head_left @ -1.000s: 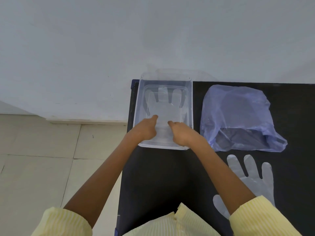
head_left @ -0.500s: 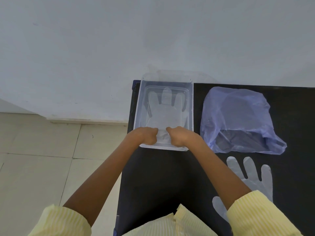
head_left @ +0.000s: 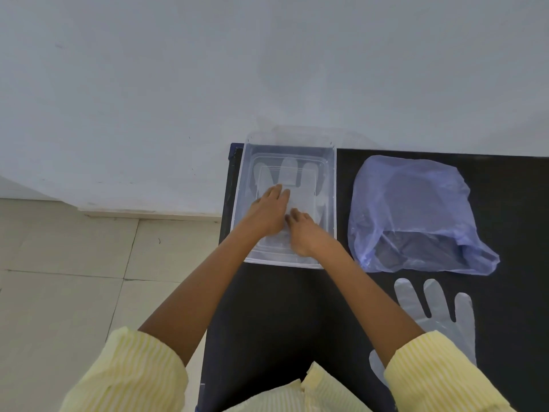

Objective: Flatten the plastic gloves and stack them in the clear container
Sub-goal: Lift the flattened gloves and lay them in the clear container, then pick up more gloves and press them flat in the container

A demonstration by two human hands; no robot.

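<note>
A clear container [head_left: 332,185] stands at the far left corner of the black table. A see-through plastic glove [head_left: 292,175] lies flat inside it, fingers pointing away from me. My left hand [head_left: 267,212] rests palm down on the glove, fingers stretched forward and together. My right hand [head_left: 306,233] lies beside it on the glove's cuff end, fingers curled and pressing down. A second plastic glove [head_left: 445,316] lies flat on the table at the near right, partly hidden by my right sleeve.
A crumpled bluish plastic bag [head_left: 413,212] lies right of the container. The black table [head_left: 282,316] ends at its left edge just beside the container, with tiled floor [head_left: 59,278] below. A pale wall stands behind.
Both hands were at the container's near end on the glove's cuff. The left hand has slid forward over the glove's palm and flattened; the right hand has moved slightly forward.
</note>
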